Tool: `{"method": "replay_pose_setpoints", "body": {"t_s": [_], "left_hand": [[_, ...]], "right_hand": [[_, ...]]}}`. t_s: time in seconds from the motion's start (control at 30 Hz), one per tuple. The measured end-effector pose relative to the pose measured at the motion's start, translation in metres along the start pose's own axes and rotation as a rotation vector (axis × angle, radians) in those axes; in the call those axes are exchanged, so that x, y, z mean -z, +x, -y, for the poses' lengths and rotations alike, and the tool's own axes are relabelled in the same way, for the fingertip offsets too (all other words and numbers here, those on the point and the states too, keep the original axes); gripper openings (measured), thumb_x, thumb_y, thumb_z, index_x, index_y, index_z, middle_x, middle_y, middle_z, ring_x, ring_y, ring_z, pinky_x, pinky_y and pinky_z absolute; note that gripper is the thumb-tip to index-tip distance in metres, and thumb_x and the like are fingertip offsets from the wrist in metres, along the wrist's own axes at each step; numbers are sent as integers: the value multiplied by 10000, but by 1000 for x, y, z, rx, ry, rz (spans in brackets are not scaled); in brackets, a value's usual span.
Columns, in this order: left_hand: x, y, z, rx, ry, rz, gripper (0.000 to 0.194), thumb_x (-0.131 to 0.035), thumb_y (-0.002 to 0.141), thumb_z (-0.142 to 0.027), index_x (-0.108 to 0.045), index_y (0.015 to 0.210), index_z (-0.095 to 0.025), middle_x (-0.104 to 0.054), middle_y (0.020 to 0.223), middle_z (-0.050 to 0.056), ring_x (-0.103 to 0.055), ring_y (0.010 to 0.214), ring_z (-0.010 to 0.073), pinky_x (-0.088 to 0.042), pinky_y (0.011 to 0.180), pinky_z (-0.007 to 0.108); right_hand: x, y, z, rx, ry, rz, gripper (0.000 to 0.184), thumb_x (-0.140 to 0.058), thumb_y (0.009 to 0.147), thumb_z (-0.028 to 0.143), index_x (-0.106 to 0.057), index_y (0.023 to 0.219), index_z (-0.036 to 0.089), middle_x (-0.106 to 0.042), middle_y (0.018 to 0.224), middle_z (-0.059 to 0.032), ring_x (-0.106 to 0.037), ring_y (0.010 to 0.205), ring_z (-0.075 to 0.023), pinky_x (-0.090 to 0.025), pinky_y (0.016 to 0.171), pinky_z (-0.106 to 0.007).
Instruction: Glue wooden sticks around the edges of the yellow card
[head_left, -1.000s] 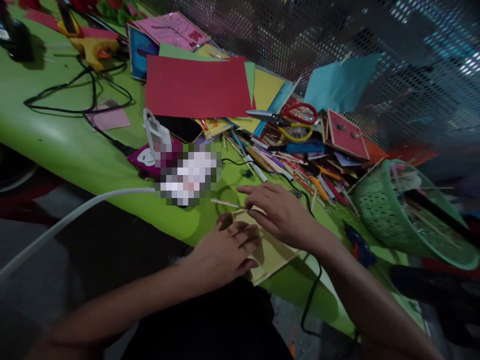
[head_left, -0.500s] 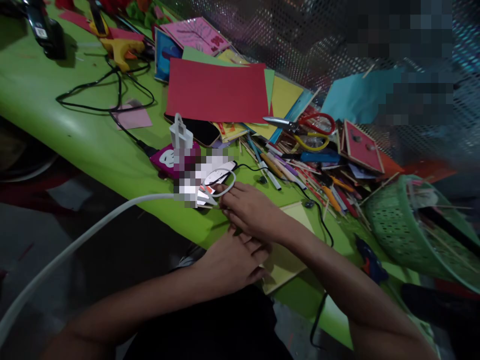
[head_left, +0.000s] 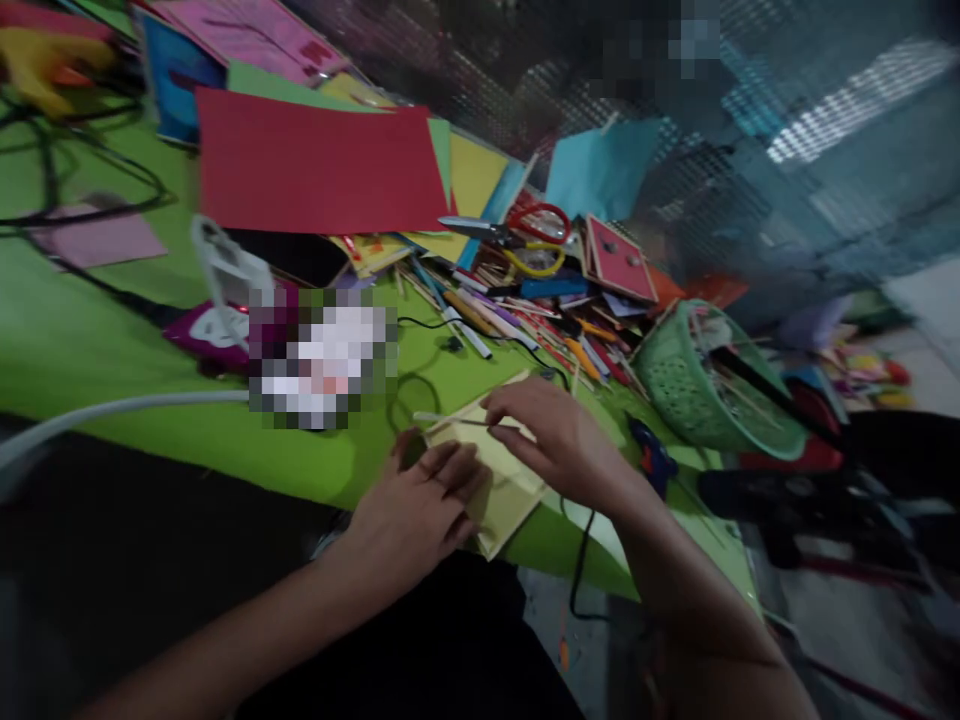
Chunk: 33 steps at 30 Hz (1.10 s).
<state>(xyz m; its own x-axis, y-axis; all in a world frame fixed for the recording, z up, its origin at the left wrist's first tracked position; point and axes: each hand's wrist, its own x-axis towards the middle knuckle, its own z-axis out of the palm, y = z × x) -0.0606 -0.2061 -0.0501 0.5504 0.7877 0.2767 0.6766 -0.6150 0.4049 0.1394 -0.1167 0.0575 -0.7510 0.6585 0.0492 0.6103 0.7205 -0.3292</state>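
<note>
A thin pale stick (head_left: pixel 469 421) is pinched between the thumb and fingers of my right hand (head_left: pixel 566 440). It lies level just above a pale yellow card (head_left: pixel 517 505) edged with thin sticks. My left hand (head_left: pixel 431 490) rests over the card's left side, fingers loosely bent and thumb apart, close to the stick's far end. Left of my hands lies a lit phone (head_left: pixel 330 365), its screen pixelated. Beside it is a purple socket block (head_left: pixel 214 345) with a white plug (head_left: pixel 236 275) in it.
Red paper (head_left: pixel 322 165), scissors (head_left: pixel 517 238) and several pens and sticks cover the back. A green basket (head_left: pixel 675 375) stands at right, near a dark blue glue gun (head_left: pixel 651 455). A white cable (head_left: pixel 135 405) crosses the table's left edge. Black cords run across the green table.
The view has shifted right. My right hand has moved away from the phone and white cable, over the yellow card, and the stick now shows in it. My hands have moved apart.
</note>
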Motion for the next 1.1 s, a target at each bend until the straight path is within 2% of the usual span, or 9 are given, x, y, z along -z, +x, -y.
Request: {"method": "replay_pose_setpoints", "body": {"t_s": [0.07, 0.17, 0.27, 0.43, 0.6, 0.7, 0.8, 0.93, 1.1], "left_hand": [[1, -1, -4, -6, 8, -13, 345, -626, 1025, -388, -698, 1351, -299, -686, 1454, 36, -633, 1266, 289, -355, 1176, 549], [3, -1, -12, -7, 30, -16, 355, -596, 1030, -321, -677, 1374, -288, -709, 1408, 54, -662, 1177, 289, -425, 1070, 519], [6, 1, -22, 6, 61, 9, 358, -592, 1027, -314, -669, 1375, -285, -708, 1406, 53, -672, 1109, 287, -444, 981, 488], [4, 2, -35, -22, 136, 35, 385, -613, 1021, -343, -672, 1376, -209, -736, 1331, 79, -669, 1037, 293, -439, 928, 476], [1, -1, -41, -62, 158, 59, 397, -613, 1022, -343, -673, 1361, -144, -750, 1235, 110, -665, 1008, 286, -451, 907, 449], [7, 1, -46, -84, 132, 115, 409, -636, 1010, -352, -671, 1347, -122, -754, 1156, 114, -674, 946, 271, -471, 860, 426], [21, 12, -48, -101, 100, 175, 389, -649, 1009, -335, -674, 1352, -151, -759, 1103, 81, -689, 920, 247, -479, 844, 414], [39, 37, -37, -71, 132, 173, 353, -619, 1033, -312, -677, 1363, -200, -774, 1128, 64, -708, 971, 243, -469, 855, 414], [38, 68, -8, -7, 215, 144, 374, -535, 1069, -334, -677, 1378, -178, -756, 1307, 89, -699, 1117, 276, -458, 944, 434]], "right_hand": [[9, -26, -15, -157, 12, -126, 100, -571, 1039, 240, -651, 982, 221, -733, 938, -74, -651, 883, -229, -477, 812, -368], [13, -59, -38, -353, 33, -268, 79, -613, 1005, 241, -657, 942, 225, -690, 864, -39, -631, 804, -206, -473, 752, -343], [8, -77, -58, -440, 48, -315, 69, -634, 978, 243, -679, 934, 215, -682, 859, -35, -642, 803, -205, -475, 742, -336], [-9, -81, -78, -453, 19, -288, 97, -635, 966, 244, -716, 925, 208, -707, 879, -51, -658, 840, -214, -469, 758, -330], [-21, -79, -86, -446, 8, -241, 126, -631, 973, 221, -749, 991, 180, -733, 916, -82, -669, 846, -221, -470, 752, -325], [-25, -77, -86, -407, 6, -215, 139, -621, 990, 209, -754, 1009, 174, -755, 969, -97, -683, 893, -229, -484, 798, -333], [-30, -73, -86, -371, -2, -202, 147, -616, 993, 184, -761, 1018, 181, -769, 1008, -101, -691, 940, -235, -492, 837, -336], [-36, -67, -89, -367, -42, -185, 163, -621, 992, 172, -780, 1029, 181, -772, 1003, -108, -693, 945, -252, -493, 829, -346], [-41, -60, -91, -351, -94, -172, 172, -622, 1003, 183, -788, 1045, 187, -769, 999, -108, -689, 946, -258, -490, 827, -353]]}}
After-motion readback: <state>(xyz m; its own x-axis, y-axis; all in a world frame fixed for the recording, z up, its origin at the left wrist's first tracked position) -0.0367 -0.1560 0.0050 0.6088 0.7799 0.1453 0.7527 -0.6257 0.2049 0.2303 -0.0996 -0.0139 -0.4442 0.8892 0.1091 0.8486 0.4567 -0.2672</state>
